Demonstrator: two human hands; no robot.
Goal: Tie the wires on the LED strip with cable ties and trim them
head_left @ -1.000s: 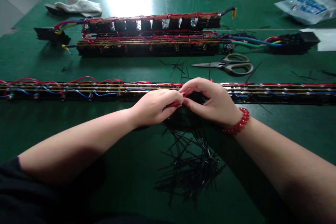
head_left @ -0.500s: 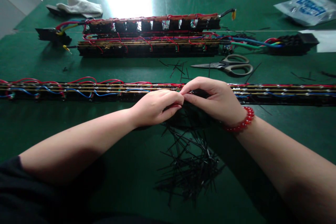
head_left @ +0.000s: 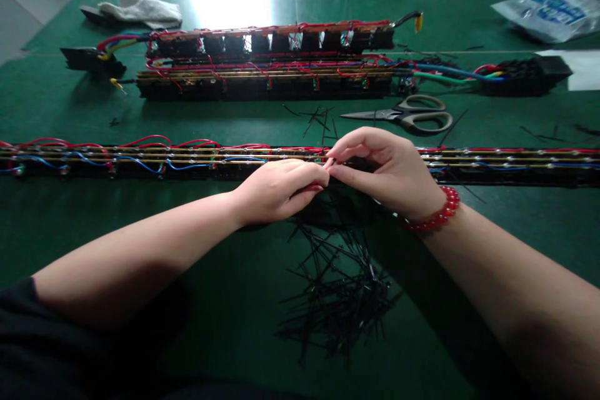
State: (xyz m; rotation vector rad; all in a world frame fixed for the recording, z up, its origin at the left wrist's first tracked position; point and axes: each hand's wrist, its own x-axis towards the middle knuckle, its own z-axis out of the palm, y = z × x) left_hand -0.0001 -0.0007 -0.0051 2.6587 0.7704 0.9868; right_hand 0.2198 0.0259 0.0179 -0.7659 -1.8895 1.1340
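Note:
My left hand and my right hand meet at the fingertips over the middle of a long black strip with brass rods and red and blue wires. Both hands are closed in a pinch. A small dark bit, seemingly a cable tie, shows at the right fingertips. Whatever the left fingers hold is hidden behind the knuckles. Below the hands lies a loose heap of black cable ties. Just beyond the right hand, scissors rest on the green table.
Farther back stand two shorter wired assemblies with a black connector on the right and another connector on the left. A pale glove and a plastic bag lie behind. Cut tie ends are scattered near the scissors.
My right hand has lifted slightly and its fingertips have drawn a little apart, uncovering a small dark bit between them. The left hand has barely moved.

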